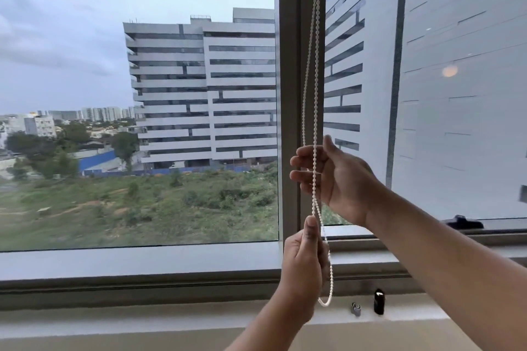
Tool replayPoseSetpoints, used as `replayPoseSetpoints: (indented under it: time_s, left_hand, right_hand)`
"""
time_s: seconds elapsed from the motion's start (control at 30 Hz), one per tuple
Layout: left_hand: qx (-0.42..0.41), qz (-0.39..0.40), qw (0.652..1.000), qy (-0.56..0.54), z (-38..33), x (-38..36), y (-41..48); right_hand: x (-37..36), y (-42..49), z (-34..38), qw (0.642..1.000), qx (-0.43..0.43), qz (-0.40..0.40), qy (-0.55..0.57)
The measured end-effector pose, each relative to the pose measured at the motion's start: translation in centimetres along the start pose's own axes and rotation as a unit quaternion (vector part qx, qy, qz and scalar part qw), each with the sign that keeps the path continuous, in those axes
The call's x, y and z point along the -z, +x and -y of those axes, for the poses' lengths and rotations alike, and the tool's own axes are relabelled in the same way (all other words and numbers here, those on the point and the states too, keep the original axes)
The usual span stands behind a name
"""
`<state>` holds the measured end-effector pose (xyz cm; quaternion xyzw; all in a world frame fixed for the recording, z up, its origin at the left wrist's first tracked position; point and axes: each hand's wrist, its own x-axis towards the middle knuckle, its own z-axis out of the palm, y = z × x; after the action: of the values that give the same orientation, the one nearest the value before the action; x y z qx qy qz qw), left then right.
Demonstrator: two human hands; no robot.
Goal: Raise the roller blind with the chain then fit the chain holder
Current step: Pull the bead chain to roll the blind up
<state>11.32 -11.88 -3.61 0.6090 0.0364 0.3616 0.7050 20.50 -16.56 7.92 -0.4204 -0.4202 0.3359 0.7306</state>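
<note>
A white bead chain (309, 65) hangs in a loop in front of the window's grey centre post (291, 94). My left hand (303, 262) pinches one strand of the chain low down, just above the sill. My right hand (333, 177) is higher, fingers half curled, with the chain running across them; a firm grip is unclear. The loop's bottom end (325, 303) dangles below my left hand. On the sill stand a small black piece (379, 301) and a small silver piece (356, 308). The blind itself is out of view above.
The grey window frame and sill (142, 265) run across the view. A black window handle (464, 222) sits at the right pane's lower edge. Outside are buildings and green ground.
</note>
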Motion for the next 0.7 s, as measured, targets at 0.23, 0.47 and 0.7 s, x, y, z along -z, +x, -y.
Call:
replayPoseSetpoints:
  time_s: [0.23, 0.47, 0.7]
  left_hand:
    - [-0.013, -0.02, 1.0, -0.007, -0.6, 0.2, 0.0]
    - [-0.033, 0.011, 0.998, 0.047, -0.6, 1.1, 0.3]
    - [0.006, 0.102, 0.981, 0.163, -2.9, 4.0, 2.3]
  right_hand:
    - [-2.3, 0.1, -0.6, 0.996, 0.012, 0.037, 0.078]
    - [-2.8, -0.4, -1.8, 0.988, 0.113, 0.017, 0.102]
    - [-2.2, -2.2, -4.4, 0.988, 0.102, 0.028, 0.11]
